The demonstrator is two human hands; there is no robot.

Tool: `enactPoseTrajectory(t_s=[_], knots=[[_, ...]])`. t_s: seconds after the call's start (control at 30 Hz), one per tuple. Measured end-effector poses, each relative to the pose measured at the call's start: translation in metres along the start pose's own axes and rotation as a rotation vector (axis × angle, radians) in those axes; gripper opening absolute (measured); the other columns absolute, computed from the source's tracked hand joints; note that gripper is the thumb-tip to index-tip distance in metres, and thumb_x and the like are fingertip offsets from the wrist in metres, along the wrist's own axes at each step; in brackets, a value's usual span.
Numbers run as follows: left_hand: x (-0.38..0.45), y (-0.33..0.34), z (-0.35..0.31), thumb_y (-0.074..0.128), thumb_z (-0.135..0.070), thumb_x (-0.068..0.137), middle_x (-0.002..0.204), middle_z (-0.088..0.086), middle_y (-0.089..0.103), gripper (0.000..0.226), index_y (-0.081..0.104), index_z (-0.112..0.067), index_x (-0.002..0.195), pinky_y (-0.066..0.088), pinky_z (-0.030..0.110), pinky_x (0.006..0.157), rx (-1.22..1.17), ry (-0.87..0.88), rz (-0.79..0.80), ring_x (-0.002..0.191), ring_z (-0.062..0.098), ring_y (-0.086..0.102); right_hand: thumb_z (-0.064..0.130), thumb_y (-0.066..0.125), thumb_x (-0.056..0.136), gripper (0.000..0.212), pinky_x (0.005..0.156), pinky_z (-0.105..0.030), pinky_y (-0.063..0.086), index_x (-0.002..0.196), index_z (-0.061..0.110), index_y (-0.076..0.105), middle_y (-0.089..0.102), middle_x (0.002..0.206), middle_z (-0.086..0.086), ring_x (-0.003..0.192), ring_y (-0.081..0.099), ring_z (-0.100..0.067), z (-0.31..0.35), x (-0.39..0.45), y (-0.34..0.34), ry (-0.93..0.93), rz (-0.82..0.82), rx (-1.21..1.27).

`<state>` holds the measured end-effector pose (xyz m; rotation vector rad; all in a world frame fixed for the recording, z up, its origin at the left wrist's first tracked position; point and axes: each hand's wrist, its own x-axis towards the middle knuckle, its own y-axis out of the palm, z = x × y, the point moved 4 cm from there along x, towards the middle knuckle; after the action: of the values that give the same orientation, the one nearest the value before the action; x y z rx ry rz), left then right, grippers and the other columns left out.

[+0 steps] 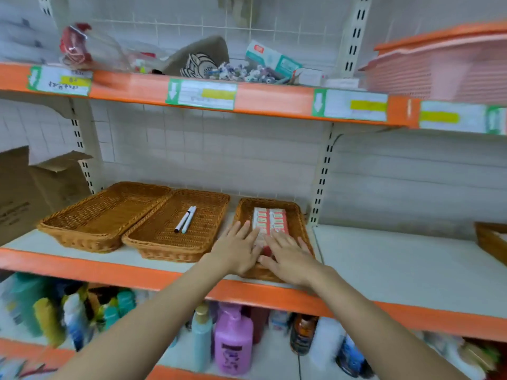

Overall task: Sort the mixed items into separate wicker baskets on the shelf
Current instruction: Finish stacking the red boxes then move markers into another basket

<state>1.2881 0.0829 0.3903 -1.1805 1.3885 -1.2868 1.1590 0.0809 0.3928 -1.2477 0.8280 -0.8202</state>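
Note:
Three wicker baskets stand side by side on the middle shelf. The left basket (82,215) holds nothing. Two white pens (186,219) lie in the middle basket (208,204). The right basket (297,215) holds red-and-white packets (270,219) laid flat. My left hand (238,246) and my right hand (288,255) lie side by side with straight fingers on the near end of those packets, over the basket's front rim. On the upper shelf sits a mixed heap: small wrapped items (241,72), a teal-and-white box (271,59), a brown pouch (200,58).
A cardboard box (30,193) stands left of the baskets. Bare white shelf (384,256) extends to the right, with another wicker basket's corner (491,239) at the edge. A pink plastic basket (444,67) sits upper right. Bottles (233,341) fill the lower shelf.

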Motion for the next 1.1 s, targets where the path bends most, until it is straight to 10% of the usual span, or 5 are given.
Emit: enactPoseTrajectory(t_s=[1.1], knots=[[0.138,0.044,-0.343,0.017,-0.049,0.102,0.160,0.007,-0.015,0.065,-0.007,-0.017,0.153,-0.008,0.039,0.119,0.096,0.498,0.140,0.148,0.023,-0.011,0.057,0.019,0.100,0.068,0.117,-0.050,-0.008,0.154,0.025,-0.007,-0.015,0.161,0.004,0.148,-0.013,-0.018,-0.348,-0.153,-0.007,0.578,0.013,-0.010]])
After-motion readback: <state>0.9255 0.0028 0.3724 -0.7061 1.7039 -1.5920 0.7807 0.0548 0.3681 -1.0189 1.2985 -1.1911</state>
